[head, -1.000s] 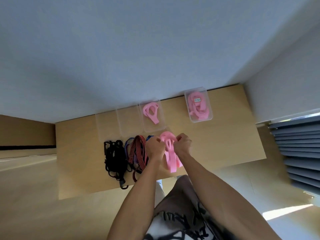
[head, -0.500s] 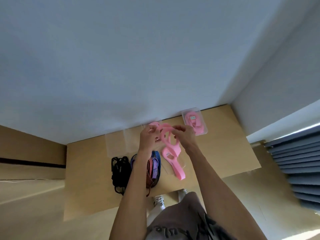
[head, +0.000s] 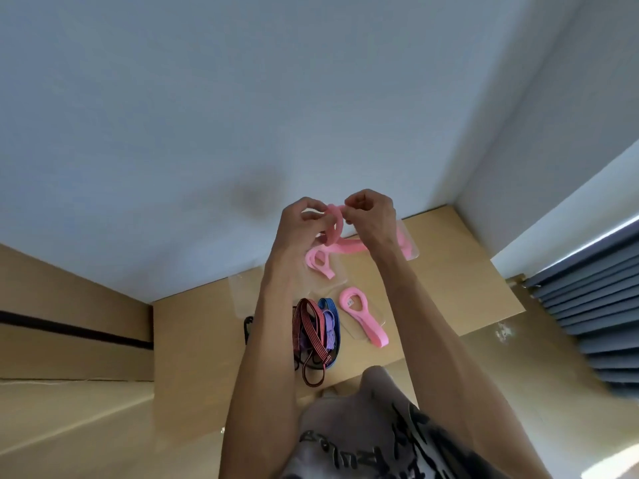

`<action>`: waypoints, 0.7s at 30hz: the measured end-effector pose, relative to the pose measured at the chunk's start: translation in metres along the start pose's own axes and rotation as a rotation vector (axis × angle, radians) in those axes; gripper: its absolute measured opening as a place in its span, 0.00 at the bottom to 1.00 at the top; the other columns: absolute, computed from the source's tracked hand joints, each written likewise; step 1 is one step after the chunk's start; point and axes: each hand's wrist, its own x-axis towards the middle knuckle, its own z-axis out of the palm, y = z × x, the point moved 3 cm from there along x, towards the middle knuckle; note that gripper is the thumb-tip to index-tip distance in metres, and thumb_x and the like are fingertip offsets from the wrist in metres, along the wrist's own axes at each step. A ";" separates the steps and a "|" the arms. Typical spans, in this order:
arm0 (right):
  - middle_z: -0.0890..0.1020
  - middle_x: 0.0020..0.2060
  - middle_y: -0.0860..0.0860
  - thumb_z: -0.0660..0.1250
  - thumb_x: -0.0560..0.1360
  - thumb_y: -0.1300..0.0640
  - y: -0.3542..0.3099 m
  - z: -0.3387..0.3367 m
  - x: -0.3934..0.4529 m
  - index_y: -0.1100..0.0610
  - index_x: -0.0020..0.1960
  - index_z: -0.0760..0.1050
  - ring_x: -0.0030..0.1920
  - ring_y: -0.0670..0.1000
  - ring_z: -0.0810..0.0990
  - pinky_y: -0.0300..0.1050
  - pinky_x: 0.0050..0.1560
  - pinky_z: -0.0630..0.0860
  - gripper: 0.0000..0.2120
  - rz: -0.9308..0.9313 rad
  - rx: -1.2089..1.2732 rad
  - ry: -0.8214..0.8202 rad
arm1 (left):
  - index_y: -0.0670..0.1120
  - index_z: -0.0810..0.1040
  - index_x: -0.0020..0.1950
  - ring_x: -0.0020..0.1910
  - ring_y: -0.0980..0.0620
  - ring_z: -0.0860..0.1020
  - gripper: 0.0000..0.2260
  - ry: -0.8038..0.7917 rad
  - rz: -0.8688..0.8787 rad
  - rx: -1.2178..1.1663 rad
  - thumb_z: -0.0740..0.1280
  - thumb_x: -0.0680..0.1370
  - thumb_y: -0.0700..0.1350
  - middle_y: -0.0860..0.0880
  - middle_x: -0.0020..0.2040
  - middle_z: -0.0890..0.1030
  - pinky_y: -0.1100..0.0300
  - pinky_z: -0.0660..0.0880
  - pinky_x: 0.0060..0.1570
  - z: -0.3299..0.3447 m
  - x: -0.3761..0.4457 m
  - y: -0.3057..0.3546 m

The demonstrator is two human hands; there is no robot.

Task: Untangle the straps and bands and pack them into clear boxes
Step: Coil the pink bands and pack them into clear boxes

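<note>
Both hands are raised above the wooden table (head: 446,299) and pinch one pink band (head: 336,226) between them. My left hand (head: 299,228) holds its left loop and my right hand (head: 371,219) pinches its top. A second pink band (head: 363,314) lies flat on the table below, on what looks like a clear lid. Another pink band (head: 320,262) rests in a clear box (head: 340,280) by the wall. A further clear box (head: 411,250) with pink inside is mostly hidden by my right forearm.
A tangle of red-striped, blue and purple straps (head: 316,328) lies left of the flat pink band. A black strap (head: 248,326) peeks out beside my left forearm. An empty clear box (head: 242,295) stands by the wall. Grey blinds (head: 587,305) hang right.
Both hands have risen higher above the table with the pink band held between them. One pink band has stayed flat on the table. The camera has tilted, shifting the table lower.
</note>
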 end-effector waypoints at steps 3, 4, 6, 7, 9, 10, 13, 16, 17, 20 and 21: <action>0.83 0.37 0.50 0.72 0.71 0.62 -0.015 0.007 -0.003 0.61 0.44 0.82 0.40 0.51 0.81 0.45 0.44 0.77 0.02 -0.032 -0.094 -0.031 | 0.41 0.80 0.51 0.36 0.49 0.84 0.09 0.027 0.052 0.111 0.76 0.74 0.41 0.45 0.40 0.84 0.52 0.84 0.40 -0.009 -0.004 0.017; 0.82 0.35 0.49 0.69 0.73 0.62 -0.020 0.009 -0.004 0.61 0.41 0.80 0.37 0.50 0.79 0.44 0.41 0.75 0.04 -0.057 -0.126 -0.036 | 0.42 0.80 0.50 0.35 0.49 0.84 0.09 0.031 0.075 0.118 0.76 0.74 0.41 0.45 0.39 0.84 0.53 0.84 0.40 -0.012 -0.005 0.023; 0.71 0.25 0.46 0.66 0.76 0.59 -0.027 0.010 -0.007 0.58 0.31 0.71 0.28 0.47 0.67 0.42 0.33 0.66 0.15 -0.110 -0.135 -0.041 | 0.42 0.81 0.49 0.36 0.49 0.84 0.07 0.025 0.112 0.119 0.76 0.74 0.40 0.44 0.40 0.84 0.53 0.84 0.39 -0.016 -0.007 0.034; 0.64 0.22 0.45 0.66 0.77 0.56 -0.029 0.008 -0.009 0.57 0.29 0.64 0.26 0.46 0.61 0.41 0.30 0.61 0.20 -0.122 -0.110 -0.047 | 0.42 0.81 0.48 0.37 0.47 0.84 0.06 0.019 0.119 0.121 0.75 0.74 0.39 0.42 0.40 0.84 0.53 0.84 0.39 -0.017 -0.008 0.039; 0.60 0.21 0.44 0.67 0.77 0.49 -0.033 0.002 -0.011 0.57 0.29 0.61 0.24 0.46 0.59 0.35 0.26 0.57 0.24 -0.134 -0.053 -0.078 | 0.42 0.81 0.49 0.38 0.44 0.85 0.06 0.016 0.122 0.146 0.75 0.74 0.37 0.39 0.42 0.84 0.52 0.84 0.39 -0.017 -0.010 0.047; 0.64 0.20 0.44 0.69 0.77 0.46 -0.034 -0.001 -0.011 0.59 0.29 0.66 0.24 0.45 0.62 0.33 0.26 0.59 0.25 -0.138 -0.041 -0.106 | 0.42 0.81 0.49 0.37 0.44 0.85 0.06 0.024 0.121 0.161 0.75 0.74 0.37 0.38 0.42 0.84 0.53 0.83 0.37 -0.017 -0.011 0.051; 0.80 0.28 0.41 0.73 0.75 0.45 -0.035 -0.007 -0.010 0.56 0.37 0.83 0.32 0.40 0.76 0.34 0.37 0.70 0.16 -0.146 -0.038 -0.217 | 0.42 0.83 0.47 0.37 0.46 0.85 0.06 0.050 0.120 0.172 0.74 0.73 0.34 0.42 0.40 0.85 0.58 0.81 0.35 -0.015 -0.012 0.059; 0.79 0.26 0.41 0.71 0.76 0.48 -0.033 -0.014 -0.006 0.56 0.35 0.82 0.29 0.41 0.73 0.40 0.37 0.69 0.15 -0.140 -0.029 -0.243 | 0.45 0.84 0.44 0.34 0.51 0.82 0.06 0.033 0.133 0.117 0.73 0.73 0.34 0.45 0.36 0.84 0.59 0.79 0.34 -0.006 -0.017 0.061; 0.78 0.26 0.42 0.71 0.76 0.49 -0.032 -0.016 -0.005 0.57 0.35 0.81 0.29 0.42 0.72 0.40 0.36 0.68 0.15 -0.133 -0.013 -0.246 | 0.46 0.85 0.44 0.34 0.51 0.82 0.07 0.032 0.146 0.085 0.72 0.74 0.34 0.46 0.36 0.84 0.59 0.79 0.34 -0.003 -0.019 0.060; 0.76 0.29 0.47 0.69 0.76 0.51 -0.029 -0.022 -0.006 0.62 0.38 0.79 0.31 0.45 0.71 0.40 0.34 0.67 0.15 -0.117 0.062 -0.262 | 0.49 0.86 0.42 0.38 0.50 0.81 0.10 0.043 0.199 0.005 0.70 0.73 0.34 0.46 0.38 0.84 0.57 0.80 0.39 0.005 -0.025 0.060; 0.77 0.31 0.50 0.68 0.75 0.52 -0.027 -0.023 -0.008 0.64 0.40 0.79 0.32 0.46 0.71 0.42 0.35 0.67 0.15 -0.115 0.083 -0.268 | 0.50 0.87 0.42 0.39 0.51 0.81 0.11 0.046 0.212 -0.010 0.70 0.73 0.35 0.48 0.39 0.84 0.57 0.80 0.39 0.007 -0.026 0.060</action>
